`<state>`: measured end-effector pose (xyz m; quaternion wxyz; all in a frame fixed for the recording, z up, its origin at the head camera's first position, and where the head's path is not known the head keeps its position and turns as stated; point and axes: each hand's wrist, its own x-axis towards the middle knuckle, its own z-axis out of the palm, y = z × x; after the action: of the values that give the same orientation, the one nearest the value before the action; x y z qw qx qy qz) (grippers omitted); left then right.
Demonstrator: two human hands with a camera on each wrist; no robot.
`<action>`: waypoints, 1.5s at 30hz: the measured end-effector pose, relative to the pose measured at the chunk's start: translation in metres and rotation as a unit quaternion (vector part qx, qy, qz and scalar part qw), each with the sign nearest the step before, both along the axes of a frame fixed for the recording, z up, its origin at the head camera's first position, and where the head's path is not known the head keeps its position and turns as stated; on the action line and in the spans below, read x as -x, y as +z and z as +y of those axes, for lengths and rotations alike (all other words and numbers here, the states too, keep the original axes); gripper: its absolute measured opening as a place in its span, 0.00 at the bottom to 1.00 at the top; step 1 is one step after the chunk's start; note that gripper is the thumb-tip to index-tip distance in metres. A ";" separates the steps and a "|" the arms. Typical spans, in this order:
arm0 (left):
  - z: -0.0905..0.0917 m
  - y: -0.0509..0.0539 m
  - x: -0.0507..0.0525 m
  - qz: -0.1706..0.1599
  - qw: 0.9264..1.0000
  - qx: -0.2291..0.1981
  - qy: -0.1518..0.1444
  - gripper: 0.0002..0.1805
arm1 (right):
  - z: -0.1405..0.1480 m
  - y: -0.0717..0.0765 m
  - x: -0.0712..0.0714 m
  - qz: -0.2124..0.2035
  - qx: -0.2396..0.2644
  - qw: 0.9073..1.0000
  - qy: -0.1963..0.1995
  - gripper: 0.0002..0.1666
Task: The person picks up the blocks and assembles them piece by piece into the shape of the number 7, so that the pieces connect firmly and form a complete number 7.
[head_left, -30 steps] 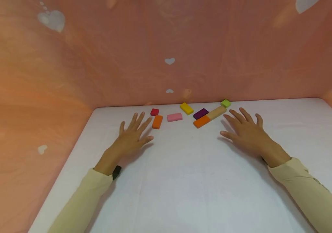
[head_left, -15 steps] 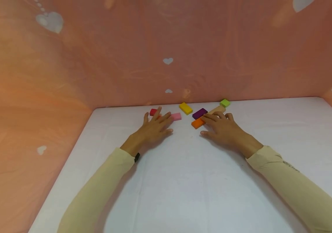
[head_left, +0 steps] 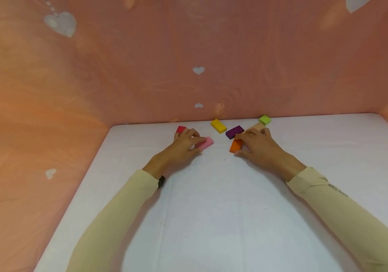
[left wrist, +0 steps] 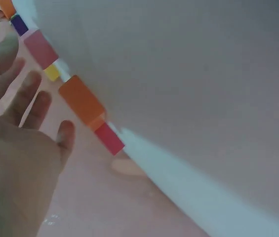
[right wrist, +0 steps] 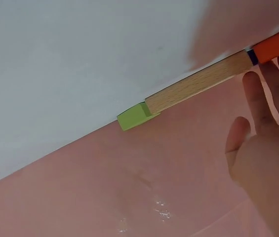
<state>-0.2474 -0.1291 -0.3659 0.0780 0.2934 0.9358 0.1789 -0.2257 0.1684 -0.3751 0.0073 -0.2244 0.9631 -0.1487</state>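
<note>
My left hand (head_left: 180, 148) pinches a pink block (head_left: 207, 143) between thumb and fingers, low at the tabletop. The same pink block (left wrist: 41, 49) shows by the fingers in the left wrist view. An orange block (head_left: 236, 146) is held between the thumb and fingers of my right hand (head_left: 260, 147). Behind that hand a plain wooden block (head_left: 256, 127) is partly hidden; it shows whole (left wrist: 6, 7) nowhere in the left wrist view, but its grain is plain in the right wrist view. A second orange block (left wrist: 82, 101) lies beneath my left hand, hidden from the head view.
A red block (head_left: 181, 129) lies beyond my left hand. Yellow (head_left: 218, 126) and purple (head_left: 235, 132) blocks lie between the hands, towards the back. A light green block (head_left: 264, 119) sits at the back edge of the white table (head_left: 207, 211), before a pinkish-orange cloth (head_left: 146, 56).
Both hands have moved inward and their fingers have closed on blocks. The pink block and the right-hand orange block have turned slightly and shifted towards the front.
</note>
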 end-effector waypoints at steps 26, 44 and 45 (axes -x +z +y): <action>0.004 -0.004 0.015 -0.052 0.996 0.016 -0.064 0.34 | 0.004 0.004 0.002 -0.009 0.007 0.999 0.032 0.37; 0.008 0.002 -0.031 -0.007 0.999 0.008 -0.050 0.35 | 0.004 0.005 0.002 0.001 -0.008 0.999 0.040 0.38; 0.008 0.002 -0.035 -0.008 0.999 0.010 -0.052 0.34 | 0.005 0.005 0.002 0.000 -0.008 0.999 0.042 0.38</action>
<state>-0.2124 -0.1209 -0.3639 0.0980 0.3391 0.9205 0.1677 -0.2277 0.1730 -0.3699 0.0152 -0.2643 0.9540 -0.1407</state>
